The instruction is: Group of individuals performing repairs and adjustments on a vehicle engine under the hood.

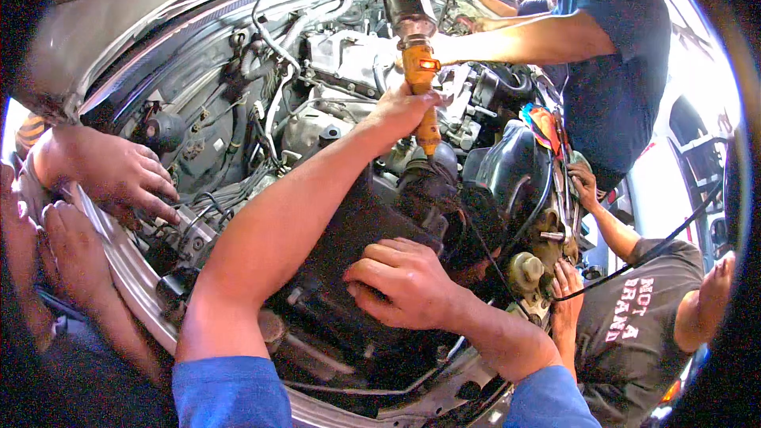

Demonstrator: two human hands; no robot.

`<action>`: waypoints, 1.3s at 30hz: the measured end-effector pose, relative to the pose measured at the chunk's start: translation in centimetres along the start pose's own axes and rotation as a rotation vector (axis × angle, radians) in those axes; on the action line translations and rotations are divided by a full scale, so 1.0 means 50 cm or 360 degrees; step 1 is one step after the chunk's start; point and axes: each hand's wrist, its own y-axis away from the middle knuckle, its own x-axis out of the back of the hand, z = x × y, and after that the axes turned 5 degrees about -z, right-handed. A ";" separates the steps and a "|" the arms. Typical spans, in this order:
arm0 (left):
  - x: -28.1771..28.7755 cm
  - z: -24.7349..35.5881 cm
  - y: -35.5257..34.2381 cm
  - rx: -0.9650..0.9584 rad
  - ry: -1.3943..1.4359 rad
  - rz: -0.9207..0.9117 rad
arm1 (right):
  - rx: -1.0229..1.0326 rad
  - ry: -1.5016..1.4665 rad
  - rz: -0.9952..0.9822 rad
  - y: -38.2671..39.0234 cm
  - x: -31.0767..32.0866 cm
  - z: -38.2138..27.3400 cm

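Note:
My left arm reaches up across the engine bay. My left hand (403,111) is wrapped round the orange-yellow body of a handheld tool (418,67), with a black cylindrical head on top and a small lit window on its side. Its narrow lower end points down at a dark, rounded engine part (428,178); I cannot tell whether they touch. My right hand (400,281) hangs over the dark hollow at the front of the bay. Its fingers are loosely curled, the thumb stands apart, and no held thing shows.
Another person's hand (119,174) leans over the left rim. At the upper right, a person in dark blue (614,63) stretches an arm into the bay. A person in grey (634,325) has hands on the right edge. Hoses and a wire bundle (238,178) run around the engine (317,123).

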 end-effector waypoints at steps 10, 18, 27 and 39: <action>0.005 0.012 0.020 0.0031 0.0036 -0.0064 | -0.0075 0.0012 -0.0108 0.007 -0.005 0.000; 0.007 0.012 0.016 0.0053 0.0021 -0.0063 | -0.0017 -0.0006 -0.0003 0.005 -0.006 0.000; 0.003 0.010 0.015 0.0050 0.0004 -0.0026 | -0.0032 0.0004 -0.0017 0.003 -0.005 -0.002; 0.007 0.004 0.009 0.0056 0.0027 -0.0023 | 0.0009 0.0025 -0.0008 0.005 -0.007 0.005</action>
